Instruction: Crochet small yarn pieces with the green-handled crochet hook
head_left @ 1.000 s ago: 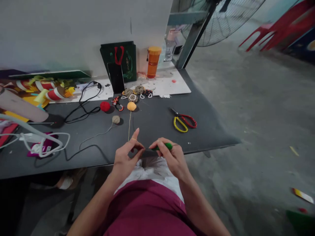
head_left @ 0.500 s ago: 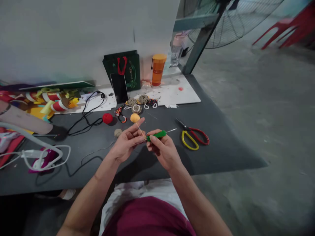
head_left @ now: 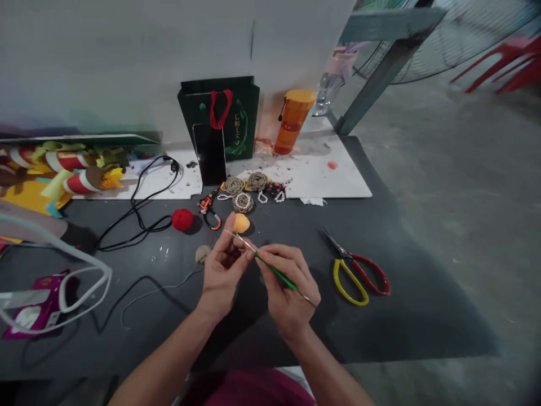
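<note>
A green-handled crochet hook (head_left: 279, 272) is held between the thumb and fingers of my right hand (head_left: 291, 285), its metal tip slanting up and left to my other hand. My left hand (head_left: 224, 268) has its index finger raised and its thumb bent in, pinching a thin yellow yarn whose lower part is hidden. Just beyond that finger lies a yellow yarn ball (head_left: 242, 223). A red yarn ball (head_left: 182, 220) and a grey-beige yarn ball (head_left: 203, 254) rest further left.
Scissors (head_left: 355, 273) with red and yellow handles lie at right. Behind the hands are coiled ornaments (head_left: 243, 202), a phone (head_left: 210, 155), a dark green bag (head_left: 245, 107) and an orange bottle (head_left: 295, 121). A black cable (head_left: 137, 208) and a purple packet (head_left: 40, 307) lie at left.
The view has shifted closer to the table. The hook has turned in my right hand; its tip now points up-left toward my left index finger, where the green handle pointed right before.
</note>
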Available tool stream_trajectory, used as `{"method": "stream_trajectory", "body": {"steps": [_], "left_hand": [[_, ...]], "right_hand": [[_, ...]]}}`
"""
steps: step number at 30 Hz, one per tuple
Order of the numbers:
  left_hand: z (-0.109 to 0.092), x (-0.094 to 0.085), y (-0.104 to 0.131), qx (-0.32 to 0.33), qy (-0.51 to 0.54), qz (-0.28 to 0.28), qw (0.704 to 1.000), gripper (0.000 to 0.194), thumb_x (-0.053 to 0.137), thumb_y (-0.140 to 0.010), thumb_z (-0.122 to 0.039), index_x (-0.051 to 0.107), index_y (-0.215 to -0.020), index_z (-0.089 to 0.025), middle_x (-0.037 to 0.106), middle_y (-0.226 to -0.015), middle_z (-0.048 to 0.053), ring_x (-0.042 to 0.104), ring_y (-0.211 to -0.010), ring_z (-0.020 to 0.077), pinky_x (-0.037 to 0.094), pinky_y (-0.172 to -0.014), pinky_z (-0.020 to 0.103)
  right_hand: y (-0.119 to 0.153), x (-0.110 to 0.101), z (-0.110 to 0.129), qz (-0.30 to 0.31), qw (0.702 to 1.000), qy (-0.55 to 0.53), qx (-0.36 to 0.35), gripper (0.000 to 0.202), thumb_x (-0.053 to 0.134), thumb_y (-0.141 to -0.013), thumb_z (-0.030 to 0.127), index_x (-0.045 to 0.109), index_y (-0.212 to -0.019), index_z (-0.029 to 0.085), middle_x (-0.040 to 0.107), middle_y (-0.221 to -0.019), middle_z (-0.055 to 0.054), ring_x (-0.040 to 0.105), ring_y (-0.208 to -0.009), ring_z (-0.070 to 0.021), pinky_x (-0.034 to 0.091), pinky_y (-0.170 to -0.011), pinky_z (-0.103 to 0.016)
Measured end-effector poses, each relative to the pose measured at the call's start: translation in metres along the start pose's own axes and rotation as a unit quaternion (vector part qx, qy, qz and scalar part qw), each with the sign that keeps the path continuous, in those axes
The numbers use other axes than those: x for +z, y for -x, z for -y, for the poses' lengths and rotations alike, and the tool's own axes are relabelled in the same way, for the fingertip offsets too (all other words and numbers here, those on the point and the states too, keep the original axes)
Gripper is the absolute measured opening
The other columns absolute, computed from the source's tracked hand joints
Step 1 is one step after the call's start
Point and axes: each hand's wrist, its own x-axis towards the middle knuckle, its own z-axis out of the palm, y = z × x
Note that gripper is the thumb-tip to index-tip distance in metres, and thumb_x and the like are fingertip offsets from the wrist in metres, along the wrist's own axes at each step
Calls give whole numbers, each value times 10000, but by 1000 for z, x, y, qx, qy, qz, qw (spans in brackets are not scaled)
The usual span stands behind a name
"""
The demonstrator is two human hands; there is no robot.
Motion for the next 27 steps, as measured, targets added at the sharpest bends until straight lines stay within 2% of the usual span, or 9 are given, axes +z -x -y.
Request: {"method": "stream_trajectory", "body": {"steps": [2,6,9,12,15,22,27], "left_hand": [[-1,-2,-1,-30,18,-11,999,746,873,-635,-231,612,-1333,-260,638,-730,-49,582,-704,60,478,-709,145],[-6,-7,-2,-85,47,-9,995,749,889,-604,-201,636,-1309,-226,645,-703,-47,593,-691,54,490,-743,159],[-10,-10,-3,-108,51,-3,993,747,886,-604,-181,637,-1308,-214,664,-702,-41,607,-676,62,497,-741,180],[-13,-13,-3,-131,57,14,990,714,886,-593,-168,666,-1271,-208,666,-700,-40,619,-672,68,485,-722,187],[-16,-17,-2,-174,57,44,982,664,885,-593,-175,696,-1229,-203,659,-718,-35,616,-670,70,459,-693,187],[-17,-23,1,-238,61,98,964,589,855,-646,-156,703,-1215,-185,609,-698,-43,582,-650,66,417,-684,205],[-16,-24,2,-266,55,155,950,519,798,-697,-126,706,-1206,-174,698,-846,33,582,-682,91,408,-665,223]], "right_hand": [[6,8,-5,-31,999,-27,5,287,687,-819,53,767,-957,292,747,-899,-33,686,-790,-176,581,-687,-325],[13,18,-16,-45,985,-125,111,181,685,-838,103,763,-897,256,758,-850,-31,700,-806,-179,589,-697,-328],[14,16,-22,-36,976,-144,156,107,687,-848,160,760,-873,234,759,-815,-33,701,-758,-174,582,-665,-313],[16,9,-25,-28,976,-133,169,75,684,-859,209,752,-889,220,760,-791,-30,696,-677,-161,563,-598,-287],[16,1,-22,-16,979,-120,166,84,655,-890,249,725,-917,212,764,-801,-31,713,-668,-170,564,-575,-287],[11,-14,-5,5,994,-80,75,79,521,-974,274,583,-949,231,743,-791,-23,709,-576,-165,540,-478,-272],[15,-23,-1,11,991,-88,97,107,492,-991,330,540,-961,239,730,-834,-38,698,-548,-166,525,-438,-275]]}}
